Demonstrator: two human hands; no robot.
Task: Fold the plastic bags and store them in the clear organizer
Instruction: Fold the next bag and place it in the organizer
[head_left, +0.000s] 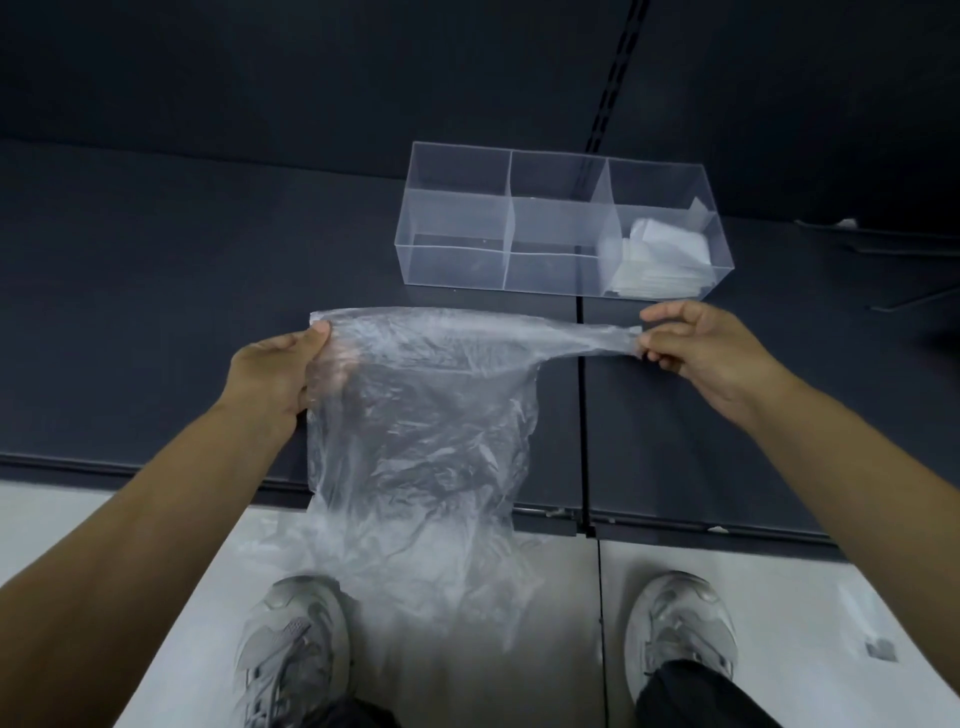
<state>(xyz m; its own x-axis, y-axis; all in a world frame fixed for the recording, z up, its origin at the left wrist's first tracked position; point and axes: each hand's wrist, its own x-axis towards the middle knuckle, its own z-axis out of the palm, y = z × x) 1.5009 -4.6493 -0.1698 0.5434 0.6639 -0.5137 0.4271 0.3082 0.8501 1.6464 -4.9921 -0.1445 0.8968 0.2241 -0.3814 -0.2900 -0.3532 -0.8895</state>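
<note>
Both hands are holding the bag (426, 415) above the bench (156, 312), near the organizer (457, 218): left hand (280, 374) pinching a top corner, right hand (696, 348) pulling a twisted strip taut. Harder pulling is risking a tear (thin film), and the crumpled body, seemingly hanging free, may fold crooked.

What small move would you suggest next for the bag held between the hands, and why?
Probably lay the bag flat on the table to start folding. It hangs unfolded and wrinkled, the left hand gripping one top corner and the right hand pinching the stretched other end. The organizer already holds folded bags in its right compartment.
</note>
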